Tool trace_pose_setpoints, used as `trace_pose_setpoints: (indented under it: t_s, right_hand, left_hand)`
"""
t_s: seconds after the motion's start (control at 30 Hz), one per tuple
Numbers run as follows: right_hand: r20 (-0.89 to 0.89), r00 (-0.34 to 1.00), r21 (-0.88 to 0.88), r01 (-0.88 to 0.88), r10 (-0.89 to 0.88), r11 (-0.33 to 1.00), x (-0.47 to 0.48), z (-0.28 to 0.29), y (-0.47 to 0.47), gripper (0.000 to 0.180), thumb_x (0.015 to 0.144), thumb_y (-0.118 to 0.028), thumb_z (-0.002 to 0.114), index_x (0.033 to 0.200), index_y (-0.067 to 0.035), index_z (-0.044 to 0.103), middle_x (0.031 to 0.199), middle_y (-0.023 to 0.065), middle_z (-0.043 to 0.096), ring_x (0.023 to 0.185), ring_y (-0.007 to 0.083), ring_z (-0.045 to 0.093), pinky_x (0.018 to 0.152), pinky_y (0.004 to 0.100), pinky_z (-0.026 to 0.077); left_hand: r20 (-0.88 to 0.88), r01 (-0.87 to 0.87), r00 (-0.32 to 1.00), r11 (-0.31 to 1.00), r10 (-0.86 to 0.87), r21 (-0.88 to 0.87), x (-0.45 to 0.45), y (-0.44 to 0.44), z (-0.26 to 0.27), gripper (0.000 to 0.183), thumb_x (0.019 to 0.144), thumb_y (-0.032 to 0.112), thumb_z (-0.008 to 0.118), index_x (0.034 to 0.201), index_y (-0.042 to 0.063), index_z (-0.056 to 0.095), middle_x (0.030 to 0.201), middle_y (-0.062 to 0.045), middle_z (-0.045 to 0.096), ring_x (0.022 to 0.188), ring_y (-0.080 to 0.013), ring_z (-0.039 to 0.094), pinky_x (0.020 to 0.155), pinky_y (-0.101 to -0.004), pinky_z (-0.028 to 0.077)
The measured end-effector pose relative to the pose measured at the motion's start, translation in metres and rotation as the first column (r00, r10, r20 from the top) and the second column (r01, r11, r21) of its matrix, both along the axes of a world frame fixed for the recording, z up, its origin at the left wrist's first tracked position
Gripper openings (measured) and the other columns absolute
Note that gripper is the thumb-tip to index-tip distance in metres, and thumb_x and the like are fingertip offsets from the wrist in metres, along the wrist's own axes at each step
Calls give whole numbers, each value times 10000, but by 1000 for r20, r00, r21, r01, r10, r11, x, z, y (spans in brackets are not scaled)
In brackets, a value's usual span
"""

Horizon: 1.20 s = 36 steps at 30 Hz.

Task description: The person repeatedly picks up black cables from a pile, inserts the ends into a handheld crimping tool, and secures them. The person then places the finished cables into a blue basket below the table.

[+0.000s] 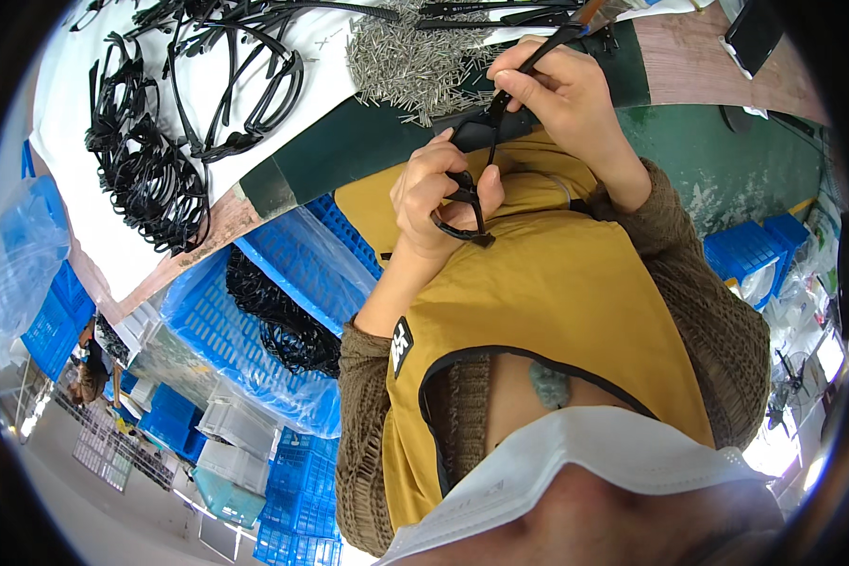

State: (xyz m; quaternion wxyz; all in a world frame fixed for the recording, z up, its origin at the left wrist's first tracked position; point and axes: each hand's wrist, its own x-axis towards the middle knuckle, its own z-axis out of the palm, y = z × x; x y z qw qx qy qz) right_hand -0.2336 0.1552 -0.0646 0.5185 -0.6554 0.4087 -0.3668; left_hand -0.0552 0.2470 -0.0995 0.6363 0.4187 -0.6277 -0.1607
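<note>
A black plastic eyeglass frame (475, 201) is held over my lap, at the table's front edge. My left hand (428, 194) grips its front part, fingers wrapped around the rims and the thumb against one side. My right hand (562, 88) pinches a slim black eyeglass temple (548, 49) between thumb and fingers. The lower end of this temple meets the frame near a hinge; whether the two are joined I cannot tell. Just beyond my hands lies a heap of small metal pins (414, 60) on the table. Several black temples (495, 14) lie behind the heap.
Black eyeglass frames (148, 170) are piled on a white sheet (64, 113) at the left. A blue basket (191, 301) lined with plastic holds more black pieces below the table. A smartphone (753, 35) lies at the far right. Blue crates (743, 247) stand on the floor.
</note>
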Motion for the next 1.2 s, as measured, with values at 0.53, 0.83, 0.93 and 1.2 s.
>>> trace_pose_setpoints:
  t_s: [0.53,0.83,0.93,1.2]
  right_hand:
    - [-127,901,173,-391,414,904,2,37,-17,263,955,-24,641,1210,-20,703,1050,47,629,937,134,604,826,307,515]
    - [-641,757,-711,-648,126,274,125,47,-174,28,836,-84,655,860,-79,668,1020,91,565,1042,300,514,854,423,440]
    - [-262,910,-825,-384,321,414,118,55,-157,108,867,-14,668,969,-49,673,1053,114,572,989,284,565,848,404,478]
    - [-329,944,-545,-193,4,816,-12,29,-3,92,1012,6,576,1068,46,638,1094,148,627,897,189,640,773,291,576]
  left_hand:
    - [-575,138,816,948,54,285,11,0,23,275,925,-4,692,1033,45,444,917,-135,592,876,-256,669,852,-450,609]
    - [-852,465,481,765,204,446,65,-6,41,558,1095,502,365,1056,-11,583,695,-75,538,601,-215,599,580,-439,620]
    - [-851,452,464,761,246,466,67,-10,41,636,1084,565,348,1053,-21,595,684,-72,540,587,-214,599,571,-419,612]
    - [-872,842,419,251,252,477,42,-2,58,1019,1011,772,150,1160,-108,640,604,-56,532,539,-203,614,517,-354,584]
